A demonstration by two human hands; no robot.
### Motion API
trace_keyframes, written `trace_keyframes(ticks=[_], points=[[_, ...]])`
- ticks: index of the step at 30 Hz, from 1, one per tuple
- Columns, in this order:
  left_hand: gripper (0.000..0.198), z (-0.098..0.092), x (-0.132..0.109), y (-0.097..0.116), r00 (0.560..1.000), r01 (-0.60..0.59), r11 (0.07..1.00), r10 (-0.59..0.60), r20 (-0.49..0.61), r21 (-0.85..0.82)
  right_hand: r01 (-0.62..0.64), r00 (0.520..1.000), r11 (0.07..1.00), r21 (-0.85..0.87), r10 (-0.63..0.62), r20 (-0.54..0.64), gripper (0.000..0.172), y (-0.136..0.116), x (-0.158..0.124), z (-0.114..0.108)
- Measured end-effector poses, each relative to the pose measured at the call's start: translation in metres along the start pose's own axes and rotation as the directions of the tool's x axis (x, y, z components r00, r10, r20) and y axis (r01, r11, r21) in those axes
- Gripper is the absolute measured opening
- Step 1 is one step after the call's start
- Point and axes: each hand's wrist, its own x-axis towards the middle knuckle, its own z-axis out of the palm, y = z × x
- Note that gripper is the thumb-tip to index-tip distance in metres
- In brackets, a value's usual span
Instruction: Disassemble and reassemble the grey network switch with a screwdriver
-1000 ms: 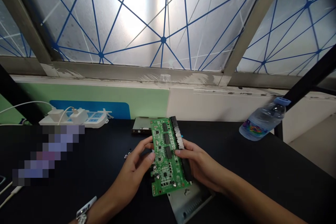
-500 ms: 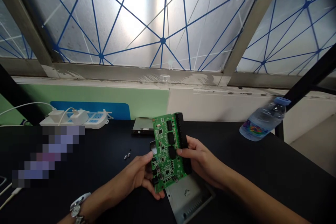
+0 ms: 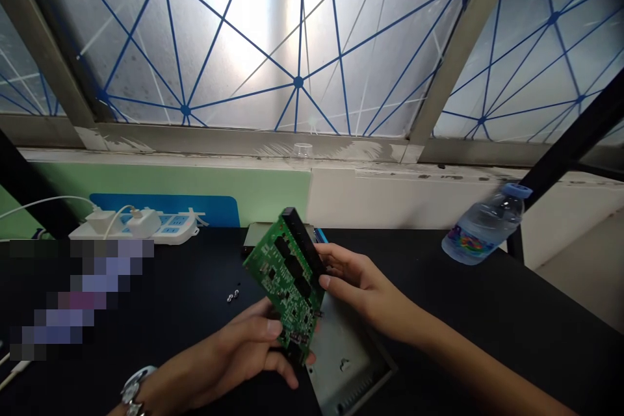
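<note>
A green circuit board (image 3: 285, 283) is being held tilted above a metal chassis plate (image 3: 348, 367) on the bench (image 3: 453, 318), being clasped in a narrow grip by the left hand (image 3: 234, 344) and the right hand (image 3: 363, 283).

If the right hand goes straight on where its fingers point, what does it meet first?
The green circuit board, which the right hand already touches at its black connector strip; depth beyond is unclear.

Loads of room off the right hand (image 3: 363, 283) along the black desk (image 3: 429, 318), out to the water bottle (image 3: 482, 234); green circuit board (image 3: 285, 279) blocks the gap to the left hand (image 3: 229, 351); metal plate (image 3: 348, 364) sits right below; little screws (image 3: 233, 295) lie just past the board.
</note>
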Motion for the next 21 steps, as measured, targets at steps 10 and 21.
trace_keyframes(ticks=[10,21], points=[[0.093,0.001,0.004,-0.004,0.926,-0.104,0.871,0.261,-0.272,0.481,-0.049,0.987,0.98,-0.195,0.017,-0.162,0.04,-0.002,-0.002,0.001],[0.094,0.005,0.006,-0.016,0.811,-0.083,0.552,0.521,-0.266,0.83,-0.186,0.982,0.939,0.29,0.191,0.013,0.055,-0.016,-0.011,0.007]])
